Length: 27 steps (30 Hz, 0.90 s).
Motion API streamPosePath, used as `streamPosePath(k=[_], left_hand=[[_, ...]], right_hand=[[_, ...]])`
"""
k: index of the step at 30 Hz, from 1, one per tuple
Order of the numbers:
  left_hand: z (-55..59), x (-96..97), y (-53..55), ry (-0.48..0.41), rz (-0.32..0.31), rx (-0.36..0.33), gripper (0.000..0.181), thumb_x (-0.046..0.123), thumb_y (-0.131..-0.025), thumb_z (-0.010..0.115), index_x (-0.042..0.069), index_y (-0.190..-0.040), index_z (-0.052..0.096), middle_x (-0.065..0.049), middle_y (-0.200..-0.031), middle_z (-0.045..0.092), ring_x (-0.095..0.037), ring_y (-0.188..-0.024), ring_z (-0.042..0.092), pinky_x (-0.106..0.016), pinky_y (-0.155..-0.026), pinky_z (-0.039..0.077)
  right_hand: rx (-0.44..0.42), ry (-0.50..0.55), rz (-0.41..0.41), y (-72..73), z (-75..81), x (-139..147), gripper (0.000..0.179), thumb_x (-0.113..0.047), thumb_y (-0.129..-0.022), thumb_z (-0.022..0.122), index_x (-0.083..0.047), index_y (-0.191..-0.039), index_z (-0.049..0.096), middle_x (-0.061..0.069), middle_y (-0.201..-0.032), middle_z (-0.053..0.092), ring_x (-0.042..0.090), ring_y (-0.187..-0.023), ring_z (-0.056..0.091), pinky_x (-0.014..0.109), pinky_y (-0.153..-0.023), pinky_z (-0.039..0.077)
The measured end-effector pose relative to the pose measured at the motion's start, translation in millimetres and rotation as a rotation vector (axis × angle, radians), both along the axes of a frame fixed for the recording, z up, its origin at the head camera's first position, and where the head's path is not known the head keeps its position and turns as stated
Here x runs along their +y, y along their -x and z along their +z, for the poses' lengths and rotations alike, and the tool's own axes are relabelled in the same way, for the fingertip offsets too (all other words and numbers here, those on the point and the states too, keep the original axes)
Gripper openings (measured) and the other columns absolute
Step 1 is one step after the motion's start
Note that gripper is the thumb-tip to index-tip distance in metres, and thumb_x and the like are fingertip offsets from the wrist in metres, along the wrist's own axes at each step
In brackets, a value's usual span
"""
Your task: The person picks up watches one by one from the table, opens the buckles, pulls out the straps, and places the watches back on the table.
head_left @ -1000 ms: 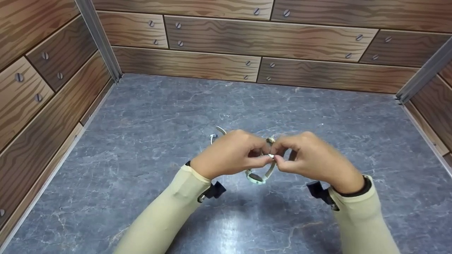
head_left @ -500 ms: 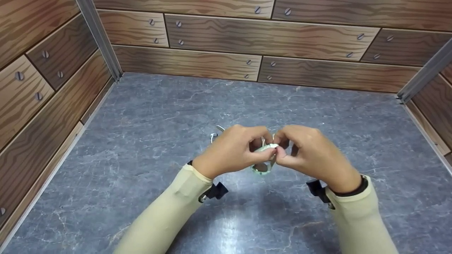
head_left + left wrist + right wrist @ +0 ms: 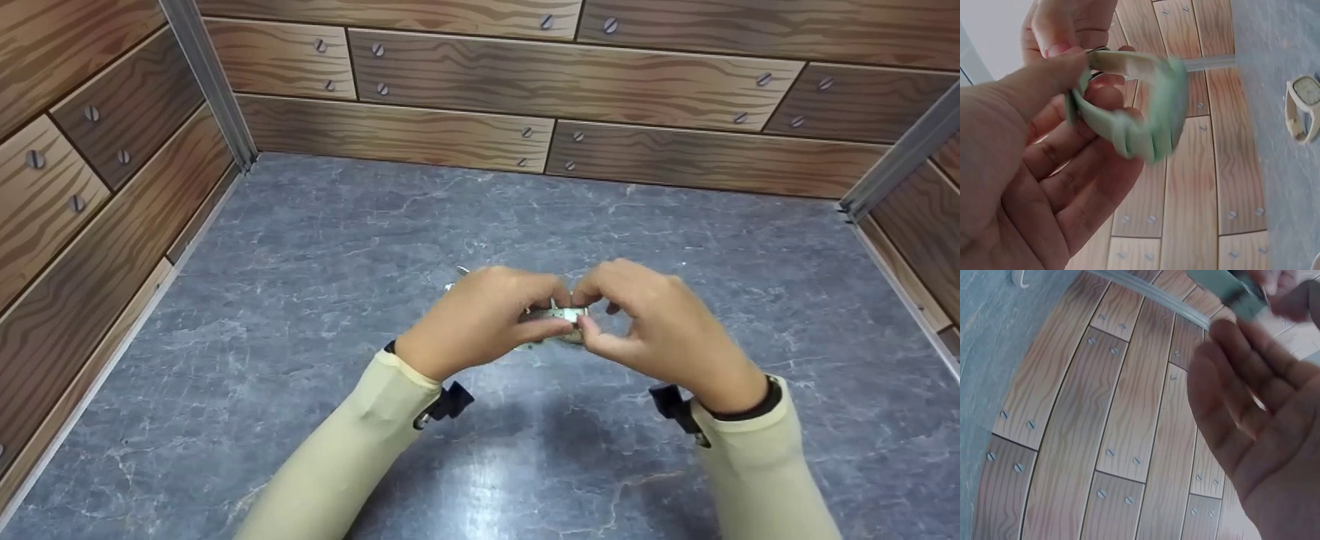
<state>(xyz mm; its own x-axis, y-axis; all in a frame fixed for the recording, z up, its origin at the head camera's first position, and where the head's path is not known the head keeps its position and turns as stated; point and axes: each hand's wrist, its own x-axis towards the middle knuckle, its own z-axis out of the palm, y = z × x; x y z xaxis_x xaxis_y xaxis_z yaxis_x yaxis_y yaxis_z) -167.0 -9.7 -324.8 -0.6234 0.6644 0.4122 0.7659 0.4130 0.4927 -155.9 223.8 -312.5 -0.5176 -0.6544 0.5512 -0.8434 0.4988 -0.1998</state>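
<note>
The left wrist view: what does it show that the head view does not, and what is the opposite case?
Only the left wrist view shows the face of a cream watch on the table.
Only the head view shows the pale sleeves and black wrist mounts.
Both show the left hand, the right hand, the green watch, the table and wood-patterned walls.
</note>
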Motion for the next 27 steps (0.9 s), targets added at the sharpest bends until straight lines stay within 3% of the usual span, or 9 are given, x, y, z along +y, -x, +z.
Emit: streamPosePath(k=[3,7,13,22,27], left_hand=[[1.0,-0.1,-1.1,0.056,0.031,0.034,0.022,0.033,-0.1,0.068,0.013,-0.106,0.074,0.006,-0.087,0.073,-0.002,-0.069,0.06,-0.021,-0.068,0.051],[1.6,0.3,-0.7,0.054,0.044,0.023,0.024,0.035,-0.1,0.066,0.013,-0.107,0.074,0.007,-0.088,0.073,0.0,-0.067,0.06,-0.021,-0.067,0.051],[0.4,-0.6,0.4,0.049,0.041,0.062,0.02,0.032,-0.099,0.071,0.014,-0.107,0.074,0.005,-0.092,0.075,-0.004,-0.074,0.064,-0.023,-0.069,0.053],[-0.3,-2.2,3.9,-0.009,-0.008,-0.056,0.015,0.028,-0.1,0.071,0.016,-0.108,0.071,0.01,-0.076,0.069,-0.001,-0.06,0.054,-0.022,-0.06,0.046],[-1.1,-3.4,4.6,-0.054,-0.045,-0.113,0.014,0.025,-0.1,0.072,0.015,-0.108,0.071,0.009,-0.075,0.071,-0.001,-0.061,0.062,-0.021,-0.057,0.045]], right_hand=[[-0.047,-0.046,0.003,0.1,1.3,2.9,0.018,-0.004,-0.088,0.075,-0.014,-0.103,0.072,-0.005,-0.096,0.071,0.006,-0.083,0.063,0.024,-0.068,0.055],[-0.08,-0.091,-0.032,-0.6,1.5,5.1,0.014,-0.013,-0.092,0.08,-0.016,-0.104,0.075,-0.008,-0.093,0.072,0.003,-0.08,0.063,0.026,-0.067,0.056],[-0.12,-0.045,-0.006,-0.6,0.2,6.9,0.013,-0.011,-0.09,0.08,-0.015,-0.102,0.075,-0.009,-0.088,0.071,0.002,-0.074,0.063,0.025,-0.061,0.054],[-0.283,0.04,0.003,-1.3,3.7,8.6,0.014,-0.007,-0.092,0.077,-0.014,-0.104,0.078,-0.004,-0.095,0.078,0.004,-0.071,0.067,0.022,-0.059,0.056],[-0.367,0.08,-0.008,-2.9,5.6,7.6,0.01,-0.009,-0.094,0.075,-0.014,-0.102,0.078,-0.005,-0.091,0.078,0.005,-0.066,0.064,0.022,-0.058,0.057]])
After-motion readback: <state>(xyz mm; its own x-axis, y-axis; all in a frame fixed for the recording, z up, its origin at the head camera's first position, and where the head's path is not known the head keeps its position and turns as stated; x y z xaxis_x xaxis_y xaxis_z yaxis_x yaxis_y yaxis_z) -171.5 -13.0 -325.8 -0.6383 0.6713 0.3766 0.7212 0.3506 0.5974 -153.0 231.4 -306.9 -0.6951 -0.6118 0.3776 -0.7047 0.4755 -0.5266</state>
